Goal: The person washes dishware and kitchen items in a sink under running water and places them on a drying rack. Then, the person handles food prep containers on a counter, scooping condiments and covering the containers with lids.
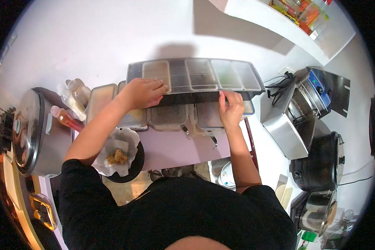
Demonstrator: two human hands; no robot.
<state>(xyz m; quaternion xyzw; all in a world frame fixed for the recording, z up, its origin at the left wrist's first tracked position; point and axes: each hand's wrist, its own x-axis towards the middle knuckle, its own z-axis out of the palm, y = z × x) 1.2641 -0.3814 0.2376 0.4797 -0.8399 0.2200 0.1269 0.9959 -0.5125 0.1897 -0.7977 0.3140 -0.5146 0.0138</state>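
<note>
A long black condiment box with a clear lid (200,75) stands against the wall, and several compartments show dimly through the lid. At its front left, my left hand (148,92) grips the lid's edge, fingers laid on top. My right hand (232,106) is closed at the front right edge, thumb and fingers pinching the lid. Just below the box sit lidded plastic containers (168,116), partly hidden by the box and my hands. Two metal handles (214,141) stick out from there.
Left of me, a black bowl (139,160) lined with white paper holds brown fried pieces (117,157). Bottles (66,118) and a large lidded cooker (33,131) stand farther left. A steel fryer (287,131) and a black pot (316,162) are at right; a white shelf (275,25) overhangs.
</note>
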